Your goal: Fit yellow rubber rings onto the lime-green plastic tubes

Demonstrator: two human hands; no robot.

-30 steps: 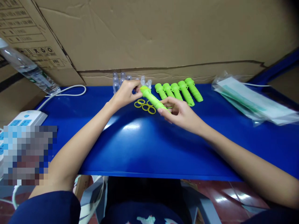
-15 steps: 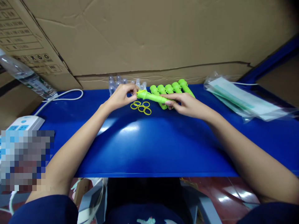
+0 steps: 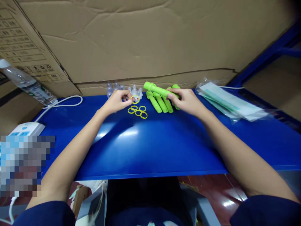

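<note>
My left hand (image 3: 120,101) pinches a thin yellow ring (image 3: 135,99) between thumb and forefinger. My right hand (image 3: 185,99) is closed around the lower end of a bright green plastic tube (image 3: 160,90); its wider, collared end points left and is apart from the ring. Beneath that tube, several similar green tubes (image 3: 155,103) lie side by side on the blue table (image 3: 141,147), partly covered by it. Several loose yellow rings (image 3: 138,112) lie in a small cluster just below my left hand. Behind it stand several clear plastic caps (image 3: 116,86), some partly hidden.
Cardboard (image 3: 131,44) walls off the back. A water bottle (image 3: 30,83) leans at the left, near a white cable (image 3: 70,97) and a power strip (image 3: 31,128). Clear plastic bags (image 3: 235,100) with a pale green sheet lie at the right.
The yellow ring in my left hand was at the green tube's end; now the two are apart. The tube has swung upward over the others, and the head view has shifted slightly.
</note>
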